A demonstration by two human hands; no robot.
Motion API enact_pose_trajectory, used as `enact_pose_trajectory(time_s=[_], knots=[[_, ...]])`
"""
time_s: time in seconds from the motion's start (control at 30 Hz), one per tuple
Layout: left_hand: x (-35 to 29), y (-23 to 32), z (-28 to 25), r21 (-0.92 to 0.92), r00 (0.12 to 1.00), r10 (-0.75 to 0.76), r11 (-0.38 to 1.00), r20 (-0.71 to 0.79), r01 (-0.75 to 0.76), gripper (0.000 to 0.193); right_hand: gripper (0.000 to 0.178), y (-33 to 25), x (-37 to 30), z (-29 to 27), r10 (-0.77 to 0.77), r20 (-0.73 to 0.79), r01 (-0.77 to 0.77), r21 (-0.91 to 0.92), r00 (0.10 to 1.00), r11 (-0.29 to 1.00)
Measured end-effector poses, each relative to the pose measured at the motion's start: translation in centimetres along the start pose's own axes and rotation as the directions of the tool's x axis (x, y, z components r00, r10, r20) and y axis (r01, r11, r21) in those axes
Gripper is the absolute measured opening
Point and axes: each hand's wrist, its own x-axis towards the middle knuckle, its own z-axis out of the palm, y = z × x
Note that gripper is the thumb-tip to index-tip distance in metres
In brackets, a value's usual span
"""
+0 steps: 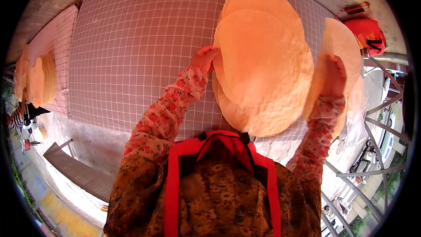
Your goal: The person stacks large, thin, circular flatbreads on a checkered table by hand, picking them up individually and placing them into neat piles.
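A pile of large, thin tan round sheets [258, 57], much like flatbreads, lies on the checked cloth before me, its layers slightly offset. At the pile's left edge, my left hand [204, 59] is closed with thumb and fingers on the rim of a sheet. Off the right side, my right hand [334, 78] curls its fingers round a raised thin tan sheet [314, 92], which is blurred and seen nearly edge-on. Behind that hand lies a second group of tan sheets [348, 39]. My right fingertips are partly hidden.
The grey checked cloth [131, 52] covers the table. More stacked tan sheets [42, 81] stand at the far left. A red bag [366, 34] sits at the far right, above metal railing bars [379, 138]. A dark bench [81, 171] is at lower left.
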Motion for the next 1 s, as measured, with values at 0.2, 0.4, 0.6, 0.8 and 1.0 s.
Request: enact_pose_trajectory(time_s=[0.2, 0.4, 0.6, 0.8, 1.0], knots=[[-0.3, 0.0, 1.0, 0.054, 0.991, 0.128, 0.990, 0.045, -0.130, 0.018, 0.015, 15.2, -2.8, 16.7, -0.200, 0.177, 0.261, -0.463, 0.964, 0.847], [-0.8, 0.4, 1.8, 0.191, 0.968, 0.248, 0.949, 0.032, -0.250, 0.018, 0.019, 15.1, -4.5, 19.7, -0.121, 0.258, 0.241, -0.503, 0.958, 0.830], [-0.7, -0.3, 1.8, 0.195, 0.968, 0.248, 0.948, 0.049, -0.253, 0.019, 0.024, 14.8, -5.0, 19.6, -0.085, 0.248, 0.179, -0.390, 0.965, 0.903], [0.4, -1.0, 0.8, 0.154, 0.992, 0.061, 0.987, -0.111, -0.043, 0.024, 0.014, 14.8, -2.7, 9.3, 0.326, 0.067, -0.326, 0.387, 0.943, 0.863], [2.7, -2.6, -1.8, 0.232, 0.972, 0.081, 0.972, -0.221, -0.028, 0.022, 0.047, 0.6, -4.6, -5.3, 0.075, 0.042, -0.085, 0.365, 0.996, 0.927]])
